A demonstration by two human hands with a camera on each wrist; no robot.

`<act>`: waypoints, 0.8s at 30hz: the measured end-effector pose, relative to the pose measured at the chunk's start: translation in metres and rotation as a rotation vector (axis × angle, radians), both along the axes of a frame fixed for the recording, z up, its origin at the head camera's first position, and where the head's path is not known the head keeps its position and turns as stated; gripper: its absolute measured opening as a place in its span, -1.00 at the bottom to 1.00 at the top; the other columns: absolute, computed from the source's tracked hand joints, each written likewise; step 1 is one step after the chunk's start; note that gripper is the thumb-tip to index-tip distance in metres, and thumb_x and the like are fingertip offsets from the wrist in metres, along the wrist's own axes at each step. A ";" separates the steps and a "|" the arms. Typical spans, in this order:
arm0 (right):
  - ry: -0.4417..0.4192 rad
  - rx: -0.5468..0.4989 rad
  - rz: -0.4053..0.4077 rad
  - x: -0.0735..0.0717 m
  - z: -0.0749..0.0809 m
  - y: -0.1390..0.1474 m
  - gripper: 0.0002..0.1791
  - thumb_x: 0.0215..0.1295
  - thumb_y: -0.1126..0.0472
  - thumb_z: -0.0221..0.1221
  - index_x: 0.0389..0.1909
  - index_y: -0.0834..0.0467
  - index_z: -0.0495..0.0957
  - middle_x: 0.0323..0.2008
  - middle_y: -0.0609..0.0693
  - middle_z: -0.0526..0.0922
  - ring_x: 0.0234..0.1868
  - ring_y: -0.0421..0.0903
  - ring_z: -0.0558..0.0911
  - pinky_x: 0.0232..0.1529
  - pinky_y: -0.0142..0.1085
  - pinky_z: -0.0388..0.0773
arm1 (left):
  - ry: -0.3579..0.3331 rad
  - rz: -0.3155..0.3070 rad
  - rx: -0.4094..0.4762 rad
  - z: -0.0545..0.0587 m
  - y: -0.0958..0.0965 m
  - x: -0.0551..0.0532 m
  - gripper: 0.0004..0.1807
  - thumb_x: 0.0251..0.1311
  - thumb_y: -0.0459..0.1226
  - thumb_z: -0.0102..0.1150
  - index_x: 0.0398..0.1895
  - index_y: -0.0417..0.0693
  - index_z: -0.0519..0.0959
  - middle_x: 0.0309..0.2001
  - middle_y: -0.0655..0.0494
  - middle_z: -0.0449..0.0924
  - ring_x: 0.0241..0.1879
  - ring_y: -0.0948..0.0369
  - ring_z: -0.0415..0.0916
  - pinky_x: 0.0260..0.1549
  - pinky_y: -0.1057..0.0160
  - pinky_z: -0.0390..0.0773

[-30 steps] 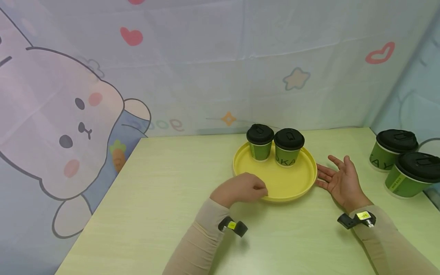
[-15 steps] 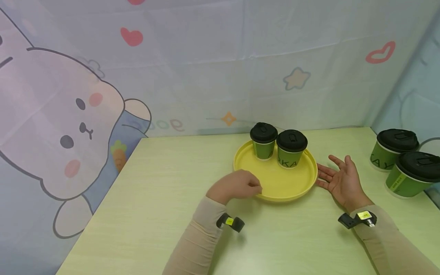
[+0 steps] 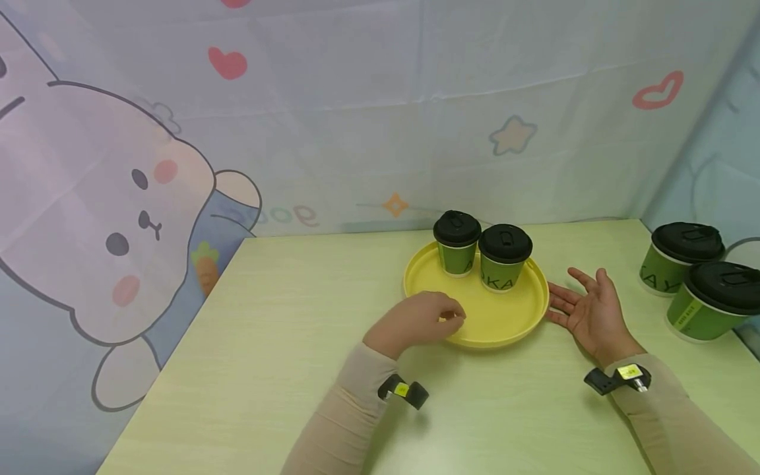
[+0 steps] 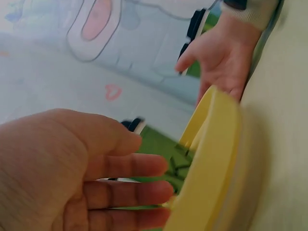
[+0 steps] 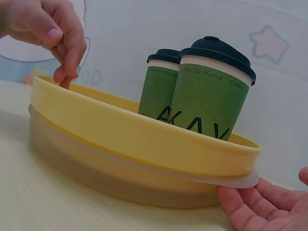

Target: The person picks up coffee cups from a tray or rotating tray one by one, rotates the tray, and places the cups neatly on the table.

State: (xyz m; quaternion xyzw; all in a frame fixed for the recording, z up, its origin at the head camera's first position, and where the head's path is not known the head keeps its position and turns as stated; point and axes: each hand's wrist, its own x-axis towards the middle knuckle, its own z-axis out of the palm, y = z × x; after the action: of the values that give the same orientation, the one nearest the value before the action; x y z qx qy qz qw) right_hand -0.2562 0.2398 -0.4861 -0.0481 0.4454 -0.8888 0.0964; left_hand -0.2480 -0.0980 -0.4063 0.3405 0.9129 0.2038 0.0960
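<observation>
A round yellow tray [image 3: 475, 323] with a raised rim lies on the table and carries two green paper cups with black lids, the left cup [image 3: 456, 254] and the right cup [image 3: 503, 267], both upright. Over the tray's near-left rim is my left hand [image 3: 418, 320]; its fingers are loosely bent, thumb apart, and reach inside the rim in the left wrist view. Whether they touch it I cannot tell. My right hand [image 3: 594, 320] lies palm up at the tray's right side, its fingertips against the pale lower edge [image 5: 245, 180] of the tray.
Two larger green cups with black lids, the rear one [image 3: 662, 267] and the front one [image 3: 703, 313], stand at the table's right side. A printed cloth backdrop [image 3: 332, 119] rises behind the table [image 3: 273, 369].
The tray's cups have shifted slightly right, as if the tray turned a little. My left hand moved left, then back right as its fingers loosened. The right hand stays put.
</observation>
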 end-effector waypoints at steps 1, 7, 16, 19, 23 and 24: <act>0.000 0.001 0.000 0.000 0.000 0.000 -0.08 0.53 -0.36 -0.28 0.61 -0.05 -0.51 0.06 0.03 0.62 0.07 -0.03 0.67 -0.05 -0.12 0.70 | 0.024 -0.018 0.004 0.000 0.005 0.002 -0.67 0.45 -0.11 -0.03 0.06 0.06 0.69 -0.10 0.29 0.65 -0.13 0.33 0.54 -0.06 0.42 0.51; 0.003 0.013 -0.001 0.000 0.000 0.000 -0.09 0.53 -0.36 -0.28 0.62 -0.05 -0.49 0.06 0.02 0.62 0.06 -0.04 0.67 -0.05 -0.13 0.70 | 0.143 -0.104 0.006 -0.005 0.033 0.017 -0.56 0.50 -0.05 -0.02 0.30 -0.01 0.55 0.00 0.18 0.60 -0.03 0.32 0.53 -0.03 0.46 0.49; 0.013 0.016 -0.007 0.001 0.000 -0.001 -0.14 0.54 -0.35 -0.28 0.60 -0.05 -0.40 0.06 0.03 0.63 0.06 -0.03 0.67 -0.05 -0.13 0.70 | 0.233 -0.108 -0.062 -0.021 0.053 0.028 -0.54 0.50 0.00 0.00 0.33 0.03 0.53 0.06 0.17 0.58 -0.05 0.31 0.52 -0.04 0.45 0.50; 0.013 0.022 -0.009 0.001 0.000 -0.001 -0.13 0.54 -0.35 -0.28 0.61 -0.04 -0.41 0.06 0.03 0.62 0.07 -0.03 0.67 -0.05 -0.13 0.70 | 0.234 -0.105 -0.072 -0.022 0.055 0.030 -0.56 0.49 0.00 0.00 0.28 0.05 0.58 0.01 0.21 0.60 -0.09 0.35 0.52 -0.10 0.48 0.50; 0.013 0.019 -0.009 0.000 0.000 -0.001 -0.10 0.54 -0.34 -0.28 0.61 -0.03 -0.48 0.06 0.03 0.62 0.07 -0.03 0.67 -0.05 -0.13 0.70 | 0.221 -0.095 -0.071 -0.023 0.055 0.030 -0.62 0.49 -0.01 0.01 0.18 0.10 0.65 -0.07 0.28 0.61 -0.14 0.40 0.53 -0.21 0.52 0.49; 0.012 0.016 -0.008 0.000 0.000 -0.002 -0.09 0.54 -0.34 -0.28 0.61 -0.02 -0.49 0.06 0.03 0.62 0.06 -0.03 0.67 -0.06 -0.13 0.70 | 0.214 -0.090 -0.070 -0.023 0.055 0.030 -0.63 0.48 -0.01 0.02 0.16 0.11 0.66 -0.09 0.30 0.61 -0.15 0.41 0.53 -0.23 0.53 0.49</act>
State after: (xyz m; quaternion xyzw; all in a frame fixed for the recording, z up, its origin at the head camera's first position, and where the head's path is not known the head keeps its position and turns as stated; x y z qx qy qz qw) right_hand -0.2559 0.2383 -0.4866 -0.0510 0.4532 -0.8853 0.0907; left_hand -0.2183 -0.0429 -0.4291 0.3975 0.9082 0.1295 0.0189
